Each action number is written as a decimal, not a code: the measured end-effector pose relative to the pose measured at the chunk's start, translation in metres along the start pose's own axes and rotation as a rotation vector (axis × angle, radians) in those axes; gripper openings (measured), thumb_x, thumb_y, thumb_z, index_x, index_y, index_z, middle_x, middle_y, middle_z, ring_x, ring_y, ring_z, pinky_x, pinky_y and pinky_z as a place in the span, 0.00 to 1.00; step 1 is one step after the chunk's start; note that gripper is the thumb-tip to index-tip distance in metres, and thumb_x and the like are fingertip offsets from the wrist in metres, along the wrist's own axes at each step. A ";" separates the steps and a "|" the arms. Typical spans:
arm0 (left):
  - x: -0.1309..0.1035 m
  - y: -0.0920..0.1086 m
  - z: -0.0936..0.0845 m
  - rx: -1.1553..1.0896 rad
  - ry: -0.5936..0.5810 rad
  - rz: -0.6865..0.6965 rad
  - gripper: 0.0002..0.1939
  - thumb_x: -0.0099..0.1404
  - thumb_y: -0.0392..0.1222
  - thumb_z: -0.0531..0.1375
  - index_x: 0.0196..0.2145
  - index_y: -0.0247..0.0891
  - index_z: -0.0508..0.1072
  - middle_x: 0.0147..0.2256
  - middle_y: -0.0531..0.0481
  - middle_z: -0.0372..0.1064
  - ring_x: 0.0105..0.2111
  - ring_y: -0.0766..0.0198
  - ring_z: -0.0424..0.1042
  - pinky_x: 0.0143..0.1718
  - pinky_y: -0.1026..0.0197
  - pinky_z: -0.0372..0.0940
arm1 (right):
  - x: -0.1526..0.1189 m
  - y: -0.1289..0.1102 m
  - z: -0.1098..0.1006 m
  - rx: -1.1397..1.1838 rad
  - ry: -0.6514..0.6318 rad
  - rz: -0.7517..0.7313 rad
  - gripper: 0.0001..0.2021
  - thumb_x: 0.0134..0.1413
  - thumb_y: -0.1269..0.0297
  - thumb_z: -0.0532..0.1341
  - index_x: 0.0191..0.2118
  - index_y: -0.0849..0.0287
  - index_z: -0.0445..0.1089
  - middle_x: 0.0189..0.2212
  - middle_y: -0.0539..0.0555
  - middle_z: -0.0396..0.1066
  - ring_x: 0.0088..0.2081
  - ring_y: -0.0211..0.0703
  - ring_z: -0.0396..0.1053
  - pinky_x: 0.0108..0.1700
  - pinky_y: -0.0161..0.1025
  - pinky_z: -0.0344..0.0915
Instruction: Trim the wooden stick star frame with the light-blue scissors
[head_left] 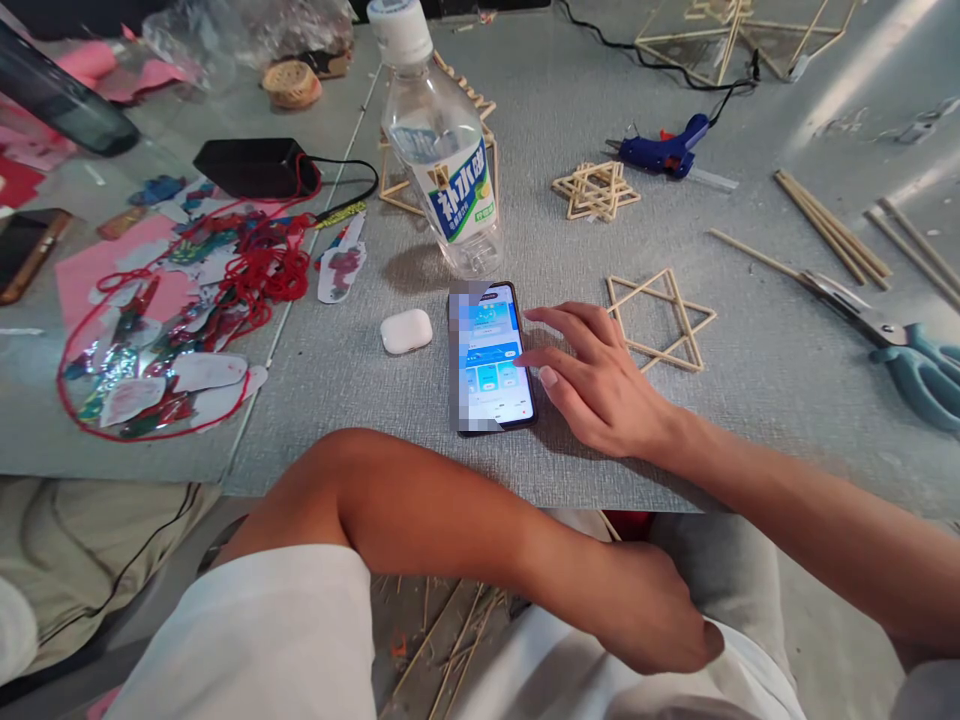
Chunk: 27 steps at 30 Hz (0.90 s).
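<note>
A phone [495, 355] with a lit screen lies flat on the grey table, its left part blurred out. My right hand [600, 375] reaches in from the right with its fingers apart, one fingertip at the screen's right edge. My left forearm crosses in front of me below the table edge, and my left hand [660, 610] rests near my lap, its fingers curled and mostly hidden. Left of the phone lies a white earphone case [406, 331]. A clear bottle [450, 160] with a white cap stands behind the phone. Close to my right hand lies a flat star of sticks [664, 320].
Blue scissors [892, 335], loose sticks [832, 228], a blue glue gun [667, 150] with a cord and a stick star stack [596, 190] are on the right. Red cord [266, 270], painted cutouts and a black box [255, 168] occupy the left. Sticks litter the floor.
</note>
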<state>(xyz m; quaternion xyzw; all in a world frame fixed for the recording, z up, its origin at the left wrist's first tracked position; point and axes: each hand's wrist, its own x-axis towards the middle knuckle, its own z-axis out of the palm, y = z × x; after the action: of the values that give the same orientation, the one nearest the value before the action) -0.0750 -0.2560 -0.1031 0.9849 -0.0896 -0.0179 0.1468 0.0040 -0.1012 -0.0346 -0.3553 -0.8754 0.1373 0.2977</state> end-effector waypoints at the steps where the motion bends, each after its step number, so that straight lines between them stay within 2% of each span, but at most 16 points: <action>1: 0.001 0.000 0.001 -0.001 0.001 0.005 0.08 0.77 0.38 0.59 0.37 0.43 0.75 0.17 0.60 0.47 0.18 0.60 0.25 0.18 0.52 0.42 | 0.000 0.000 0.000 0.002 -0.002 0.005 0.23 0.84 0.59 0.48 0.59 0.58 0.80 0.72 0.65 0.70 0.70 0.66 0.63 0.73 0.69 0.61; 5: 0.002 -0.001 -0.001 -0.012 -0.018 0.012 0.06 0.75 0.39 0.63 0.37 0.42 0.76 0.17 0.61 0.49 0.17 0.61 0.26 0.18 0.52 0.44 | 0.000 0.000 0.000 0.004 -0.001 0.017 0.22 0.84 0.58 0.49 0.59 0.57 0.80 0.71 0.64 0.70 0.70 0.65 0.63 0.73 0.68 0.61; 9: 0.000 -0.001 -0.008 -0.015 -0.073 0.016 0.06 0.76 0.37 0.60 0.38 0.41 0.76 0.17 0.60 0.49 0.17 0.60 0.28 0.18 0.53 0.46 | 0.000 0.000 0.000 0.001 0.008 0.010 0.23 0.84 0.58 0.49 0.59 0.58 0.81 0.71 0.65 0.71 0.70 0.65 0.63 0.73 0.68 0.61; 14: -0.004 -0.001 -0.014 0.042 -0.047 0.015 0.06 0.75 0.39 0.63 0.36 0.42 0.75 0.19 0.59 0.47 0.18 0.59 0.30 0.18 0.53 0.43 | 0.000 0.000 0.000 -0.001 0.010 0.009 0.23 0.84 0.59 0.48 0.58 0.59 0.81 0.71 0.65 0.71 0.69 0.65 0.63 0.72 0.68 0.62; 27: -0.002 0.000 -0.007 0.034 -0.032 0.014 0.13 0.70 0.40 0.69 0.30 0.43 0.70 0.19 0.59 0.42 0.18 0.59 0.31 0.17 0.55 0.46 | 0.000 -0.001 -0.001 0.004 0.013 0.023 0.23 0.83 0.59 0.49 0.58 0.58 0.82 0.71 0.64 0.71 0.70 0.66 0.63 0.72 0.68 0.62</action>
<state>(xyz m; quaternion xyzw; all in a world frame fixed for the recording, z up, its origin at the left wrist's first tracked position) -0.0764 -0.2536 -0.0964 0.9863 -0.0989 -0.0311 0.1285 0.0041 -0.1018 -0.0335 -0.3655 -0.8690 0.1401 0.3026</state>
